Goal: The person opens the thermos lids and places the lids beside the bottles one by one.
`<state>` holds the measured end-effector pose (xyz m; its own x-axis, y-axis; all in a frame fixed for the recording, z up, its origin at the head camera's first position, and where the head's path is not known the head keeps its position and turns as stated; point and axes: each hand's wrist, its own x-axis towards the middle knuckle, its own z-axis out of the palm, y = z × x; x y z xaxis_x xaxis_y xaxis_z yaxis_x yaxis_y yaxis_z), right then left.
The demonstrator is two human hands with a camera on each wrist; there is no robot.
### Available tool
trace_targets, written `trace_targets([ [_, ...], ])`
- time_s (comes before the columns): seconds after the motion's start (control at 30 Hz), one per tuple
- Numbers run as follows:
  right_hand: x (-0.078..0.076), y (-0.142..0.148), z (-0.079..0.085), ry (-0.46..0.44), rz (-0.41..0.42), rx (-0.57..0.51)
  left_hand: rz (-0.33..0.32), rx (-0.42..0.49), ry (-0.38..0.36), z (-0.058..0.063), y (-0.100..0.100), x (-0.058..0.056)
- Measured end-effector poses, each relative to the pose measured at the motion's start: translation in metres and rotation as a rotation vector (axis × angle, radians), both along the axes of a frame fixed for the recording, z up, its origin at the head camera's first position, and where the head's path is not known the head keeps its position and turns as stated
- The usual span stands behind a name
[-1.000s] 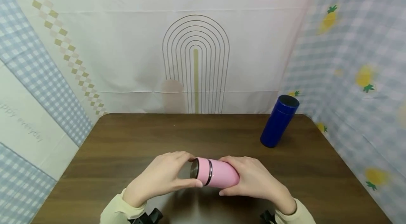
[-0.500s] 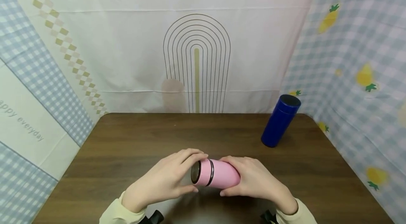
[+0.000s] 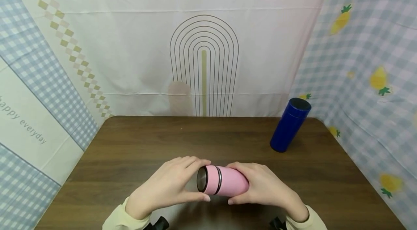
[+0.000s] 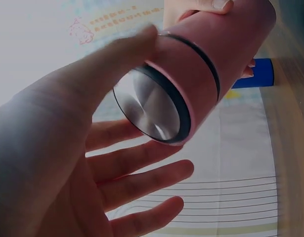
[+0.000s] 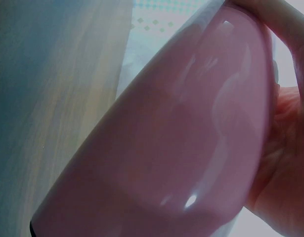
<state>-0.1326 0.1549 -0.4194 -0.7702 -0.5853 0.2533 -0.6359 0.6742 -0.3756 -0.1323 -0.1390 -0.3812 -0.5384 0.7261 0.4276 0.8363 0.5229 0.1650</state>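
A pink thermos [image 3: 232,182] lies roughly sideways above the near middle of the table, its lid [image 3: 213,180] toward the left. My right hand [image 3: 263,183] grips the body at its base end, thumb on the near side and fingers on the far side. At the lid, my left hand [image 3: 169,183] pinches between thumb and forefinger; its other fingers are spread, as the left wrist view shows. The lid's silver top [image 4: 151,104] faces the left palm. A black and silver ring separates lid and body. In the right wrist view, the pink body [image 5: 161,138] fills most of the picture.
A dark blue thermos [image 3: 290,125] with a black top stands at the back right of the brown wooden table [image 3: 156,136]. Patterned cloth [image 3: 140,49] hangs behind the table and along both sides.
My left hand turned forward over the lid with its thumb off, then drew back slightly and its thumb touches again. My right hand keeps its grip; the thermos hardly moved.
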Motion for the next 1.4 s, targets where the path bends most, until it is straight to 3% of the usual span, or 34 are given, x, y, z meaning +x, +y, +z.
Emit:
trace_targets([
  [0.27, 0.0, 0.0, -0.001, -0.008, -0.001, -0.001, 0.128, -0.004, -0.115, -0.002, 0.001, -0.001],
  [0.43, 0.0, 0.001, -0.002, 0.009, 0.0, 0.003, 0.138, -0.013, -0.123, -0.004, 0.001, -0.001],
  [0.53, 0.0, 0.002, -0.002, 0.016, -0.006, 0.005, 0.105, 0.007, -0.115, -0.003, 0.001, -0.001],
  [0.63, -0.001, 0.002, -0.001, 0.008, -0.011, -0.001, 0.024, 0.047, -0.082, -0.003, 0.003, 0.0],
  [0.73, -0.001, 0.002, -0.001, -0.001, -0.012, -0.009, -0.044, 0.053, 0.001, -0.004, 0.007, 0.002],
  [0.87, 0.0, 0.001, 0.0, -0.001, -0.012, -0.013, -0.025, 0.016, 0.129, -0.006, 0.014, 0.006],
  [0.97, -0.001, 0.001, -0.001, 0.01, -0.017, -0.01, 0.01, 0.009, 0.164, -0.008, 0.017, 0.007],
  [1.4, 0.0, 0.0, -0.001, -0.006, -0.024, -0.014, 0.038, 0.047, -0.043, -0.002, 0.006, 0.006],
])
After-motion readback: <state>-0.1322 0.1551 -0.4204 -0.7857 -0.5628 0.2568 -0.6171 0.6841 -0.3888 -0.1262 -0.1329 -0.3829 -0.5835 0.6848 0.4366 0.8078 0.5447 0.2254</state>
